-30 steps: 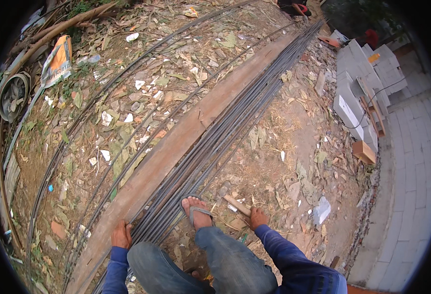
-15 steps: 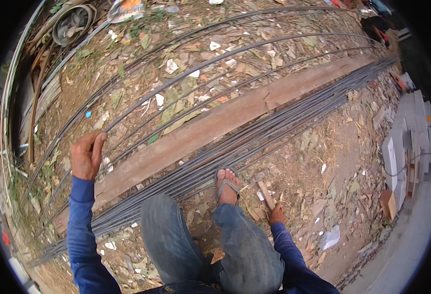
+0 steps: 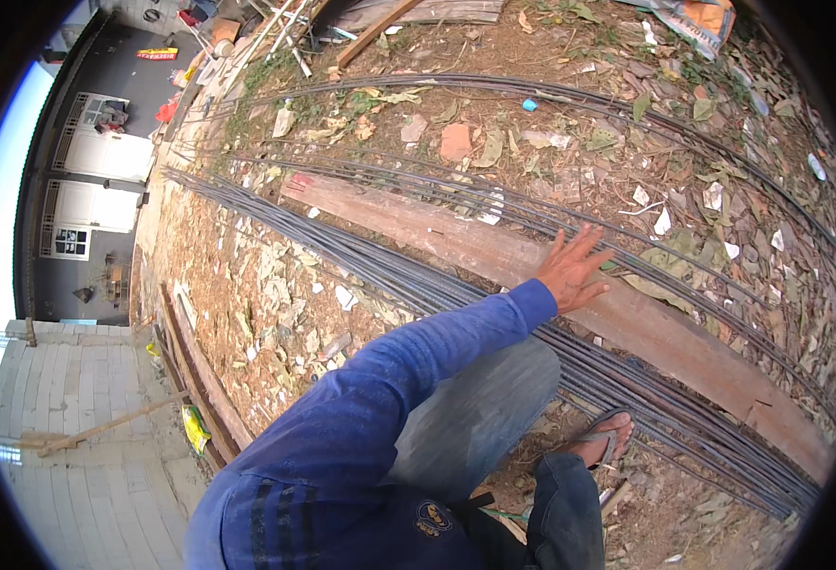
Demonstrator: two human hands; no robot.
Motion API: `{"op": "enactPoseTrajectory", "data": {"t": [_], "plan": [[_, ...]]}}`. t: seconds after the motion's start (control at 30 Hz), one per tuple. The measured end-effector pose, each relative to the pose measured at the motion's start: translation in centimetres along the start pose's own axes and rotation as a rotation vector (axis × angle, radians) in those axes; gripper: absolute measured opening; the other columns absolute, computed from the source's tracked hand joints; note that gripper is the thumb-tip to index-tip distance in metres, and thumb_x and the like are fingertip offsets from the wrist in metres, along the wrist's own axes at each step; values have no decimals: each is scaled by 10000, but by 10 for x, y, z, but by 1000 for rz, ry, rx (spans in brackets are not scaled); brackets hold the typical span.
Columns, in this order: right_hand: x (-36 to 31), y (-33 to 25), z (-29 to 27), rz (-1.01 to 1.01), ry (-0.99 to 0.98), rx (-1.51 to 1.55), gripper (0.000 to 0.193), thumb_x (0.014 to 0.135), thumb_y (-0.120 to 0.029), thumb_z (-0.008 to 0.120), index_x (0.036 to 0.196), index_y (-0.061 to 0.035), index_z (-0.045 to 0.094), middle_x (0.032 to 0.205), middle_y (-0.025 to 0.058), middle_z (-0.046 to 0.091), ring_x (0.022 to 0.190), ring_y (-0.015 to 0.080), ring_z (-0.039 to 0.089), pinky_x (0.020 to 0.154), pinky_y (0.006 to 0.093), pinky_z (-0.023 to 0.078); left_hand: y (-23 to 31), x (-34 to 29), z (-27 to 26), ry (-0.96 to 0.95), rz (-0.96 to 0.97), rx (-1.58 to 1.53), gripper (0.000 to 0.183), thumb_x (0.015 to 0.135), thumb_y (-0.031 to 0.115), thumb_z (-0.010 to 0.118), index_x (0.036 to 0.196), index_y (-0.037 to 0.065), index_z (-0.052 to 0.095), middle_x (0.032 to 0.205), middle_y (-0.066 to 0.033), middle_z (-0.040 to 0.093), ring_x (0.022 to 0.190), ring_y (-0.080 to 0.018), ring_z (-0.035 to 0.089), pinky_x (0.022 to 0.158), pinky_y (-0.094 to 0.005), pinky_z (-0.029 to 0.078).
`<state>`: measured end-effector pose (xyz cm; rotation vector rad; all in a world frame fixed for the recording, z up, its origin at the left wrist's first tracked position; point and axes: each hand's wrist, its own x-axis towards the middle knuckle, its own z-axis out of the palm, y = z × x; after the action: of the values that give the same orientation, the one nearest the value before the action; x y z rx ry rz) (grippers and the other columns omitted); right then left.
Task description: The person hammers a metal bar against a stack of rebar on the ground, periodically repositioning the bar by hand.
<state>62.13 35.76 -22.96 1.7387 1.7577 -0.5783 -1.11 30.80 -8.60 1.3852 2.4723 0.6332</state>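
My left hand (image 3: 575,271) is open, fingers spread, over the far edge of a long wooden plank (image 3: 437,228). It holds nothing, and the fingers reach toward a few thin steel rods (image 3: 617,249) beyond the plank. Whether the fingertips touch those rods I cannot tell. On the near side of the plank lies a thick bundle of dark steel rods (image 3: 361,256), running from the upper left down to the lower right. My sandaled foot (image 3: 608,439) is beside this bundle. My right hand is out of sight.
More long rods (image 3: 532,90) curve across the far ground among dry leaves and white scraps. A blue cap-like piece (image 3: 530,104) lies near them. On the left stand a grey block wall (image 3: 76,408) and a yellow packet (image 3: 195,429). A building with white doors (image 3: 104,209) is farther off.
My view has swung left. My left hand has let go of the rod it pinched and now spreads its fingers above the plank. My right hand, which held a wooden-handled hammer, has left the picture.
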Motion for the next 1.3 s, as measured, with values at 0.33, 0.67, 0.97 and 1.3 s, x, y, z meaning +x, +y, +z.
{"op": "enactPoseTrajectory", "data": {"t": [0.33,0.67,0.97,1.3], "plan": [[-41,-13,0,85,-32,-56,832,874,-670,591,1406,-52,428,1099,209,709,1057,411,662,962,510,483,-128,-38,20,271,-253,-9,428,947,348,651,1279,79,638,1401,-196,561,1423,-405,390,1178,-595,224],[-54,-43,-31,286,-112,-40,780,860,-620,660,1439,-146,439,1440,172,507,1296,359,547,1036,524,448,-110,-9,57,412,-404,297,520,975,440,576,1308,41,607,1395,-196,569,1402,-394,412,1165,-557,261],[-80,-45,-60,202,-209,-77,605,896,-562,614,1302,-119,540,1267,220,646,1189,409,620,987,571,472,-98,-11,55,237,-471,328,508,997,463,505,1267,54,637,1334,-164,628,1371,-359,463,1164,-536,272],[-151,-158,-205,72,102,-130,414,968,-418,550,1142,-52,637,1037,208,724,975,367,718,780,506,579,-89,-9,38,186,-525,336,550,999,500,461,1232,42,656,1308,-154,644,1337,-341,496,1168,-553,266]]}}
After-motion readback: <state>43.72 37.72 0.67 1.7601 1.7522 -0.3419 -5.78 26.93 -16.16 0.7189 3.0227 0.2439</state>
